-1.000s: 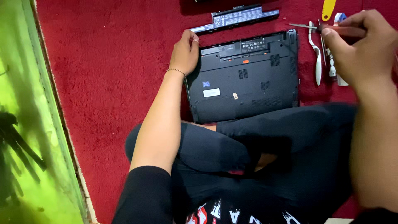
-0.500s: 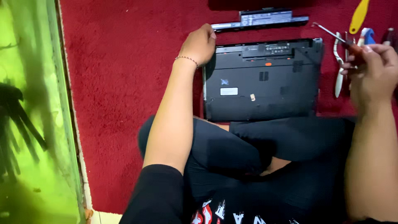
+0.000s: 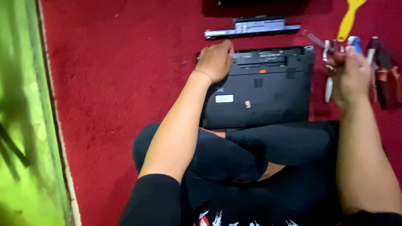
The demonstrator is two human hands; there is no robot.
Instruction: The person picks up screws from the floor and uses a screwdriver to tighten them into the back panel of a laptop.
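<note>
Two hands are seen over a red carpet, which is bordered by a green floor strip well left of the upturned black laptop. The left hand is pressed flat on the laptop's far-left corner. Just beyond the laptop, a battery bar is laid. Right of it, the right hand is blurred over scattered tools; its grip cannot be told.

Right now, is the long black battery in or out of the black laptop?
Out. The long black battery lies on the red carpet, apart from the upside-down black laptop.
</note>
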